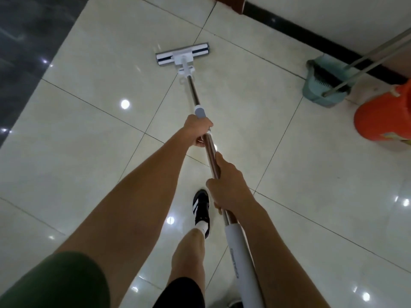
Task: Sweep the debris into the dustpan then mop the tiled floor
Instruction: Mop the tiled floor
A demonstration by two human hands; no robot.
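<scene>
Glossy cream tiled floor w/ mop, wall beyond.

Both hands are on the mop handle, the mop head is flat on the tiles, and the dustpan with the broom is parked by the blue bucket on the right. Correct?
One detail is wrong: the bucket is orange, not blue. The head view shows the left hand and right hand gripping the mop handle, the mop head flat on the tiles, and the dustpan with the broom beside that bucket.

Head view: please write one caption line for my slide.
Both hands, left and right, grip the mop on the tiled floor.
</scene>
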